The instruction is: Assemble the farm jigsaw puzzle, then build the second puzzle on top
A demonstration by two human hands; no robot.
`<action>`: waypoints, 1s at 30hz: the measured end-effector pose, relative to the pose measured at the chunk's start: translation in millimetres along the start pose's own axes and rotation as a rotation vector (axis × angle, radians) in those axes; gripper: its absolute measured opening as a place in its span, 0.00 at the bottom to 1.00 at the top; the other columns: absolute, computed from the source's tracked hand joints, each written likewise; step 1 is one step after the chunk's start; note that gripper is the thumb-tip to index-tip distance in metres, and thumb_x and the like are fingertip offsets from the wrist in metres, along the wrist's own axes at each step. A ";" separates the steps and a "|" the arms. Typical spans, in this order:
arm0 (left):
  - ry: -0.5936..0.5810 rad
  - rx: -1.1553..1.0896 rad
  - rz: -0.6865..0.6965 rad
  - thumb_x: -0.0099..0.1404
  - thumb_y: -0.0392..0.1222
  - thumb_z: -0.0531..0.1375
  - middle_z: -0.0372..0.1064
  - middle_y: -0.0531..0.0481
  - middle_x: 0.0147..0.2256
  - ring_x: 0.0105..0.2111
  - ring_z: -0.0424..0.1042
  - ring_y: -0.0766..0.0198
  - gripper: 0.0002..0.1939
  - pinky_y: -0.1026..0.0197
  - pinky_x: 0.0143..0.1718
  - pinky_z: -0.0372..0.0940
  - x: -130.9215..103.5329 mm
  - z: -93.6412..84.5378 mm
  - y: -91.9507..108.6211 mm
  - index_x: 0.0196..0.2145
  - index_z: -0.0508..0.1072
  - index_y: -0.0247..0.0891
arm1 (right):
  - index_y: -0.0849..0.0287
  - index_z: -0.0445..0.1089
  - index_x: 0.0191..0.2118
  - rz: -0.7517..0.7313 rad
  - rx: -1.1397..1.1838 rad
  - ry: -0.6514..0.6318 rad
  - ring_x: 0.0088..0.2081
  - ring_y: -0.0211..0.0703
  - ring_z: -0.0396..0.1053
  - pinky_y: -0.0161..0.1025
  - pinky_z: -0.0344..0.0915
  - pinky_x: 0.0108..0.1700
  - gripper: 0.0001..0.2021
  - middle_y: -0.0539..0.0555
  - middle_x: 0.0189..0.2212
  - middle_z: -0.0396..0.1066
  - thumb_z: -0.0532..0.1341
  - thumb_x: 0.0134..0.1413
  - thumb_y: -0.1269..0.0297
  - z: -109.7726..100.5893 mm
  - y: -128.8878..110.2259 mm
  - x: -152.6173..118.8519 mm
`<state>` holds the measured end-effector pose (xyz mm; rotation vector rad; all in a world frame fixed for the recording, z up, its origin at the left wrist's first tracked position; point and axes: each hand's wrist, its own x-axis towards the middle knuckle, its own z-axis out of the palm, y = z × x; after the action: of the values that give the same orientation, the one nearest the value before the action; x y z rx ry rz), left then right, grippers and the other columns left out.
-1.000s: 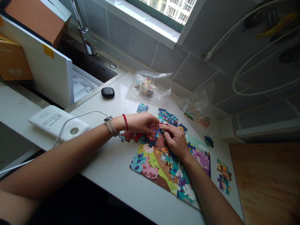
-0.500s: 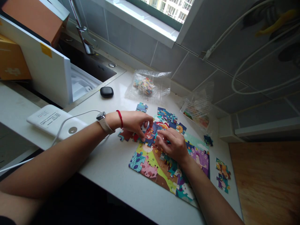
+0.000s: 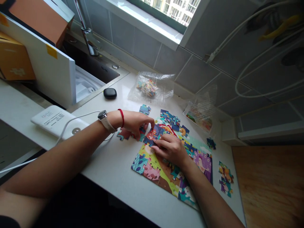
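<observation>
A partly assembled jigsaw puzzle (image 3: pixel 152 172) with farm animals lies on the white counter. My left hand (image 3: pixel 135 123), wearing a watch (image 3: pixel 104 117) and a red string bracelet (image 3: pixel 121 117), hovers at its upper left corner. Its thumb and index finger are apart, with nothing visible between them. Beneath that hand lie reddish puzzle pieces (image 3: pixel 124 133), partly covered. My right hand (image 3: pixel 171 148) rests on the puzzle, fingers curled, its fingertips closed at the edge of a purple puzzle piece (image 3: pixel 152 134) with a red animal. The palm hides the puzzle's middle.
Loose blue pieces (image 3: pixel 169 118) lie behind the puzzle, others (image 3: pixel 225 177) to its right. A plastic bag of pieces (image 3: pixel 148 87), a picture card (image 3: pixel 198 118), a black case (image 3: pixel 110 93) and a white power bank (image 3: pixel 55 122) with a cable surround it. Boxes (image 3: pixel 52 79) stand over the sink.
My right hand has shifted slightly left and down, toward the purple piece's lower edge. My left thumb has drawn back left from that piece, widening the gap to the index finger.
</observation>
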<state>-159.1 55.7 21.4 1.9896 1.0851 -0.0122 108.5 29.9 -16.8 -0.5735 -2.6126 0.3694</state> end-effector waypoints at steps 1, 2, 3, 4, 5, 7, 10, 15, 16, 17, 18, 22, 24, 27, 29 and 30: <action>0.002 -0.020 -0.001 0.47 0.36 0.75 0.76 0.53 0.40 0.33 0.72 0.63 0.36 0.62 0.33 0.63 0.6 -0.6 -2.4 0.54 0.75 0.46 | 0.56 0.81 0.37 0.003 -0.005 -0.004 0.27 0.41 0.65 0.39 0.62 0.31 0.13 0.52 0.25 0.69 0.62 0.70 0.58 0.4 -0.3 0.0; 0.007 -0.039 0.000 0.46 0.38 0.76 0.77 0.53 0.40 0.33 0.72 0.62 0.36 0.62 0.34 0.63 1.4 -0.8 -4.5 0.54 0.76 0.46 | 0.56 0.81 0.37 0.008 -0.012 -0.009 0.27 0.41 0.65 0.39 0.62 0.31 0.13 0.52 0.25 0.69 0.62 0.70 0.57 0.9 -0.6 0.0; 0.010 -0.055 -0.001 0.46 0.40 0.76 0.77 0.53 0.39 0.32 0.72 0.62 0.36 0.62 0.34 0.63 2.4 -0.7 -5.8 0.54 0.76 0.46 | 0.55 0.81 0.37 0.013 -0.020 -0.013 0.27 0.41 0.65 0.39 0.63 0.31 0.13 0.52 0.25 0.69 0.62 0.70 0.57 1.4 -0.8 -0.1; 0.016 -0.060 -0.004 0.46 0.43 0.77 0.77 0.52 0.38 0.32 0.72 0.62 0.36 0.61 0.34 0.63 3.4 -0.4 -6.3 0.54 0.76 0.45 | 0.55 0.81 0.37 0.016 -0.024 -0.013 0.27 0.41 0.65 0.39 0.63 0.32 0.13 0.52 0.25 0.69 0.62 0.70 0.56 1.8 -0.9 -0.2; 0.025 -0.052 -0.008 0.46 0.44 0.78 0.77 0.52 0.38 0.31 0.72 0.62 0.36 0.61 0.33 0.62 4.4 0.0 -6.1 0.53 0.76 0.45 | 0.55 0.81 0.37 0.016 -0.025 -0.011 0.27 0.41 0.65 0.39 0.63 0.32 0.14 0.52 0.25 0.69 0.62 0.70 0.57 2.2 -0.9 -0.4; 0.055 -0.005 -0.009 0.46 0.46 0.78 0.77 0.52 0.36 0.30 0.72 0.62 0.36 0.61 0.32 0.61 5.9 1.0 -4.0 0.53 0.76 0.44 | 0.56 0.80 0.36 0.010 -0.019 0.003 0.27 0.41 0.65 0.39 0.63 0.32 0.13 0.52 0.25 0.69 0.62 0.70 0.58 2.7 -0.6 -0.9; 0.108 0.069 -0.003 0.47 0.45 0.78 0.78 0.52 0.36 0.31 0.71 0.62 0.41 0.61 0.32 0.59 7.3 1.9 -0.2 0.59 0.73 0.43 | 0.57 0.80 0.36 0.014 -0.007 0.024 0.28 0.41 0.66 0.39 0.63 0.32 0.11 0.52 0.25 0.69 0.62 0.70 0.61 2.8 0.1 -1.6; 0.086 0.097 -0.005 0.49 0.44 0.78 0.78 0.50 0.40 0.32 0.71 0.62 0.50 0.62 0.33 0.59 9.1 1.2 2.6 0.67 0.66 0.43 | 0.58 0.77 0.33 0.045 -0.001 0.048 0.28 0.40 0.66 0.38 0.62 0.33 0.12 0.52 0.26 0.70 0.60 0.70 0.66 3.5 0.5 -1.4; 0.079 0.108 -0.004 0.49 0.45 0.78 0.78 0.50 0.40 0.32 0.71 0.62 0.50 0.62 0.33 0.59 9.3 0.8 3.0 0.67 0.66 0.43 | 0.58 0.77 0.33 0.047 0.004 0.051 0.28 0.40 0.66 0.38 0.62 0.33 0.13 0.52 0.26 0.70 0.60 0.70 0.66 3.6 0.5 -1.2; 0.075 0.116 -0.004 0.49 0.45 0.78 0.77 0.50 0.40 0.32 0.71 0.62 0.49 0.62 0.32 0.59 9.4 0.4 3.4 0.67 0.67 0.43 | 0.58 0.76 0.32 0.049 0.009 0.053 0.28 0.40 0.66 0.38 0.62 0.33 0.13 0.52 0.25 0.70 0.60 0.70 0.66 3.6 0.5 -0.9; 0.076 0.120 -0.005 0.49 0.46 0.78 0.77 0.50 0.39 0.32 0.71 0.62 0.48 0.62 0.32 0.59 9.4 0.0 3.8 0.66 0.68 0.43 | 0.58 0.76 0.33 0.054 0.014 0.054 0.28 0.40 0.66 0.37 0.62 0.33 0.13 0.52 0.25 0.70 0.60 0.70 0.66 3.5 0.5 -0.6; 0.072 0.103 -0.002 0.50 0.42 0.77 0.77 0.50 0.39 0.32 0.71 0.62 0.47 0.62 0.33 0.60 8.2 -1.7 4.4 0.66 0.69 0.43 | 0.58 0.77 0.33 0.067 0.028 0.060 0.28 0.39 0.66 0.37 0.62 0.33 0.13 0.52 0.26 0.70 0.59 0.70 0.66 2.2 0.5 -0.3; 0.064 0.094 -0.001 0.51 0.40 0.77 0.77 0.49 0.39 0.31 0.70 0.62 0.47 0.61 0.34 0.61 7.4 -2.3 3.9 0.67 0.68 0.43 | 0.58 0.77 0.33 0.074 0.042 0.058 0.28 0.39 0.66 0.37 0.62 0.33 0.13 0.52 0.26 0.69 0.59 0.70 0.66 1.7 0.4 -0.6; 0.070 0.092 0.012 0.51 0.40 0.76 0.76 0.49 0.39 0.31 0.70 0.62 0.47 0.61 0.34 0.61 6.5 -2.0 2.2 0.67 0.68 0.42 | 0.58 0.78 0.34 0.090 0.057 0.055 0.27 0.39 0.66 0.37 0.62 0.32 0.12 0.52 0.26 0.70 0.60 0.70 0.66 2.0 0.4 -1.4; 0.076 0.088 0.042 0.50 0.41 0.76 0.76 0.49 0.40 0.32 0.70 0.62 0.48 0.62 0.34 0.61 6.3 -0.8 0.6 0.67 0.67 0.43 | 0.58 0.78 0.35 0.097 0.065 0.053 0.28 0.39 0.67 0.37 0.63 0.33 0.11 0.53 0.27 0.71 0.60 0.70 0.66 2.5 0.8 -1.8; 0.078 0.084 0.056 0.49 0.41 0.77 0.76 0.49 0.40 0.32 0.70 0.62 0.49 0.62 0.34 0.61 6.4 0.0 -0.2 0.67 0.67 0.43 | 0.58 0.78 0.35 0.099 0.070 0.053 0.28 0.40 0.68 0.37 0.63 0.33 0.11 0.53 0.27 0.72 0.60 0.70 0.66 2.8 1.0 -2.0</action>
<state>-155.2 60.1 18.8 2.1108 1.0935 0.0506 109.1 29.5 -20.4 -0.6816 -2.5167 0.4683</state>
